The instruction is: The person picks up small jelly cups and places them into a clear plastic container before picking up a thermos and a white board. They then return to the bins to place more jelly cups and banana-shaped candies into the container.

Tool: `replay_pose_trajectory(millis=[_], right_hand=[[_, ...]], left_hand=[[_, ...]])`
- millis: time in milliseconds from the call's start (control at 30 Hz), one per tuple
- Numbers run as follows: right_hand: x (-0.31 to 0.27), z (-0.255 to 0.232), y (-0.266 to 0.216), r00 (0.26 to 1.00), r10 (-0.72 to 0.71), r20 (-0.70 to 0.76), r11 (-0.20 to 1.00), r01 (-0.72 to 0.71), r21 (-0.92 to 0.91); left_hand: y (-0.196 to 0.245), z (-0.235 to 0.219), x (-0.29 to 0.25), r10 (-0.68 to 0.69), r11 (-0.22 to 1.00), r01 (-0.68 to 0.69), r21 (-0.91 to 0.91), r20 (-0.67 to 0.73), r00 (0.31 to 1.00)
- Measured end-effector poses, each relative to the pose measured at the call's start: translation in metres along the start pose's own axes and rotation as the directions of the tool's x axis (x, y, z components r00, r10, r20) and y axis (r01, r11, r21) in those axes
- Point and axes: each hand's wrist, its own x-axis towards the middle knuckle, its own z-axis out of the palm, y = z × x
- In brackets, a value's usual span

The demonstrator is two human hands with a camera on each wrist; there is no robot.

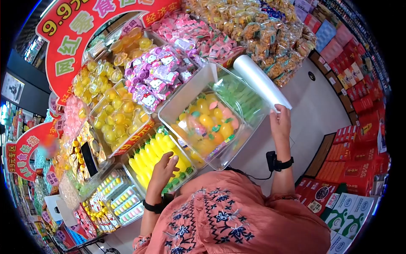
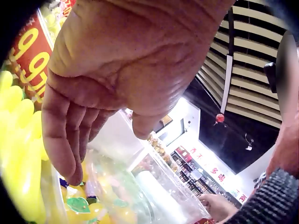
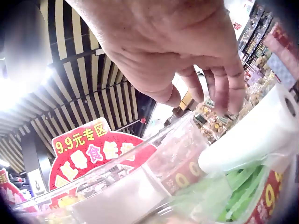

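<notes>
The right hand [image 1: 281, 123] is at the lower end of a white roll of clear plastic bags [image 1: 260, 80], its fingertips right by the roll in the head view. From the right wrist, its loosely bent fingers [image 3: 226, 91] hang apart above the bag roll [image 3: 252, 130], holding nothing. The left hand [image 1: 163, 170] hovers with relaxed fingers over a bin of long yellow packaged sweets [image 1: 148, 158]. Beside it stands a clear bin [image 1: 167, 112] of yellow and orange fruit-shaped sweets [image 1: 206, 122]. Several of these sweets show below the left fingers [image 2: 63, 140] in the left wrist view.
Green packaged snacks [image 1: 241, 95] lie behind the clear bin. Around them are purple-and-pink packs [image 1: 154, 74], yellow jelly cups [image 1: 120, 114] and bagged brown snacks [image 1: 270, 46]. A red price sign [image 1: 63, 51] rises behind. Red boxes [image 1: 353, 169] are stacked at the right.
</notes>
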Motion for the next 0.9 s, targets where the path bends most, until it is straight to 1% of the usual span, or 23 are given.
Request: replay_pose_trajectory(millis=[100,133,200,267,333,400,433,500,600,667,733,767,800,833,900], right_hand=[[0.016,-0.009,-0.007,0.999,-0.04,0.024,0.992,0.037,0.118],[0.026,-0.016,-0.018,0.996,-0.025,0.08,0.971,0.005,0.24],[0.053,-0.041,-0.052,0.981,-0.017,0.194,0.882,-0.076,0.465],[0.076,-0.071,-0.107,0.971,-0.089,0.22,0.81,-0.058,0.584],[0.106,-0.088,-0.145,0.951,-0.236,0.199,0.767,0.057,0.639],[0.138,-0.094,-0.175,0.891,-0.403,0.209,0.74,0.183,0.648],[0.154,-0.091,-0.187,0.857,-0.467,0.22,0.736,0.238,0.634],[0.18,-0.08,-0.211,0.773,-0.584,0.247,0.714,0.345,0.61],[0.184,-0.054,-0.269,0.788,-0.47,0.398,0.835,0.252,0.489],[0.205,-0.024,-0.271,0.683,-0.529,0.503,0.809,0.228,0.541],[0.228,0.009,-0.277,0.609,-0.506,0.611,0.846,0.211,0.49],[0.251,0.041,-0.27,0.587,-0.529,0.612,0.836,0.239,0.493],[0.279,0.082,-0.257,0.565,-0.553,0.613,0.825,0.268,0.498],[0.295,0.115,-0.245,0.541,-0.577,0.612,0.812,0.297,0.503],[0.303,0.15,-0.232,0.55,-0.501,0.668,0.853,0.184,0.488]], left_hand=[[-0.008,-0.012,-0.008,-0.021,0.999,0.02,-0.026,-0.024,0.999],[-0.009,-0.016,-0.009,-0.026,0.999,0.025,-0.029,-0.029,0.999],[-0.011,-0.022,-0.009,-0.025,0.998,0.023,-0.052,-0.043,0.999],[-0.013,-0.025,-0.008,-0.011,0.997,0.006,-0.079,-0.068,0.998],[-0.01,-0.026,-0.004,0.015,0.996,-0.023,-0.09,-0.087,0.996],[-0.004,-0.024,-0.001,0.029,0.993,-0.041,-0.11,-0.112,0.993],[-0.004,-0.022,0.002,0.028,0.988,-0.047,-0.149,-0.13,0.991],[0.002,-0.016,0.006,0.027,0.983,-0.054,-0.175,-0.15,0.988],[0.006,-0.007,0.007,0.014,0.977,-0.051,-0.206,-0.174,0.985],[0.007,-0.002,0.006,-0.003,0.976,-0.038,-0.213,-0.189,0.982],[0.007,0.0,0.003,-0.031,0.977,-0.017,-0.215,-0.217,0.976],[0.007,0.001,0.002,-0.044,0.977,-0.006,-0.214,-0.228,0.973],[0.007,0.003,0.0,-0.055,0.975,0.0,-0.221,-0.246,0.968],[0.008,0.004,-0.003,-0.067,0.974,0.005,-0.227,-0.264,0.962],[0.004,0.008,-0.006,-0.099,0.965,0.02,-0.263,-0.288,0.953]])
